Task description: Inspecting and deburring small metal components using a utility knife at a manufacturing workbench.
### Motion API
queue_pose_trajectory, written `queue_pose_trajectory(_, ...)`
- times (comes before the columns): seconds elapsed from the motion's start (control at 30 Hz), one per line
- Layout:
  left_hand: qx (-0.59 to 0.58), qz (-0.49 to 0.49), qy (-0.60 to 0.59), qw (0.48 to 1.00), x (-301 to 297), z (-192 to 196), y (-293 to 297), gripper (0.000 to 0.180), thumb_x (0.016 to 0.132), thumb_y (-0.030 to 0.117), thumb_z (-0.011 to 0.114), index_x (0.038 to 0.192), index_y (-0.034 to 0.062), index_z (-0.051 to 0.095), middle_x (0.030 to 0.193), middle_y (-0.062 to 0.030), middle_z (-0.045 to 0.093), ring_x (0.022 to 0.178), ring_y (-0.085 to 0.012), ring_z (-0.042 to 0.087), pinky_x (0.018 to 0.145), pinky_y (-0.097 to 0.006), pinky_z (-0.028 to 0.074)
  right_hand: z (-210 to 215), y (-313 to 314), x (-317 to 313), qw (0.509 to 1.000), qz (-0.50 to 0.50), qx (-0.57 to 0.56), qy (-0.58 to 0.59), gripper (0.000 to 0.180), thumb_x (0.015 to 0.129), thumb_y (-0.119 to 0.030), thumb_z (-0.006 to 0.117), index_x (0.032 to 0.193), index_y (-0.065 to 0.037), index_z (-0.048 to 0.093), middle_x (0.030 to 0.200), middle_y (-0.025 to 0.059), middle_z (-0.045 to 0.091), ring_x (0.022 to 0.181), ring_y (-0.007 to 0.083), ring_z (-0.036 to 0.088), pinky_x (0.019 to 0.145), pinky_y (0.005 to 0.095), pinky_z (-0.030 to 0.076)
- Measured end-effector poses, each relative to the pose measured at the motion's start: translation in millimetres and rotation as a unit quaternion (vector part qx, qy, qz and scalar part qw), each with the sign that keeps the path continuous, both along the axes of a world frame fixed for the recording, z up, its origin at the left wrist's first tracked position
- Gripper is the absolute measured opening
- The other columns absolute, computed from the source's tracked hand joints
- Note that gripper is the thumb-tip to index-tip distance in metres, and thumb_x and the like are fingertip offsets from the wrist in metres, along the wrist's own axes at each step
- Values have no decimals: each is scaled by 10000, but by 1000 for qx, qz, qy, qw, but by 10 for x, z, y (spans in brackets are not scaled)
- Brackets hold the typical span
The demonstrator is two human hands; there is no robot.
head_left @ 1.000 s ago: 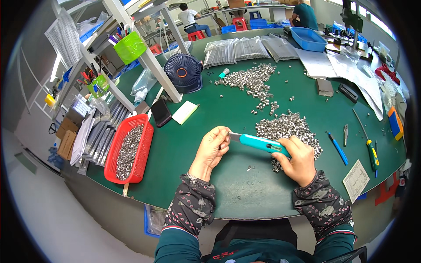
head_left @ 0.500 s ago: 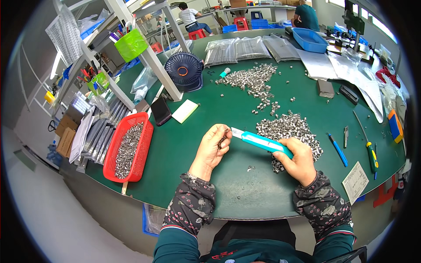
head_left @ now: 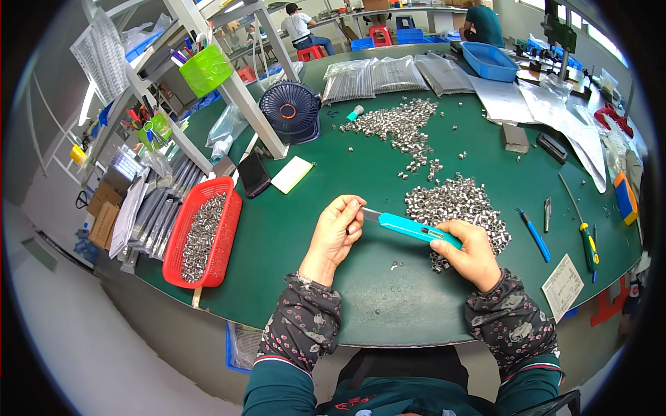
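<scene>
My right hand (head_left: 475, 255) is closed around the teal handle of a utility knife (head_left: 414, 227). The knife's blade points left, its tip at the fingertips of my left hand (head_left: 331, 239). Thumb and forefinger of that hand are pinched on a small metal ring, mostly hidden by the fingers. Close behind the knife lies a heap of small shiny metal rings (head_left: 458, 204), partly covered by the knife and right hand. A second, looser heap of rings (head_left: 399, 128) spreads farther back on the green table (head_left: 388, 305).
At left are a red basket (head_left: 227, 239) of metal pieces, a phone (head_left: 254, 175), a notepad (head_left: 292, 175) and a small fan (head_left: 289, 111). To the right lie a blue pen-like tool (head_left: 533, 236), a screwdriver (head_left: 588, 246) and a paper card (head_left: 562, 288). Two people sit far back.
The knife has rolled in my right hand, so another side of its handle and blade shows. My left fingers have shifted, and the metal pieces seen between them are now mostly hidden.
</scene>
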State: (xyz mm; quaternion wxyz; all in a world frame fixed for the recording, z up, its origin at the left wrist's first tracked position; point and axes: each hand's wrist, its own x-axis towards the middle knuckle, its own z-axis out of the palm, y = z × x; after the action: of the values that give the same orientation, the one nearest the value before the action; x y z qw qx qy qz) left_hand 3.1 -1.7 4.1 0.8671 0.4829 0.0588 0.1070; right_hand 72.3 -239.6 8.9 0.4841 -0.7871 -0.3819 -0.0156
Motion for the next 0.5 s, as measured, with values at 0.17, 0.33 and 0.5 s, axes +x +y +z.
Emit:
queue_pose_trajectory(0.17,28,8,9,1000,-10,15,-28,138,875,175,526,844,41,539,619,8,468,436,-21,330,349,-142,225,17,-3,13,998,9,-30,59,271,724,-270,658,866,-40,635,744,104,602,653,250,590,578,323,453)
queue_pose_trajectory(0.33,42,16,25,999,-10,5,-42,152,870,184,535,817,42,534,601,16,459,418,-16,321,354,-142,220,21,-2,-28,998,-31,-25,-52,251,718,-257,658,855,-48,633,710,88,576,608,250,568,548,339,440)
queue_pose_trajectory(0.5,49,17,46,998,-4,10,-44,172,879,204,522,798,52,529,587,21,453,410,-15,314,349,-146,208,24,7,-54,990,-50,-13,-130,238,712,-245,662,843,-52,616,666,77,526,552,243,538,492,340,417)
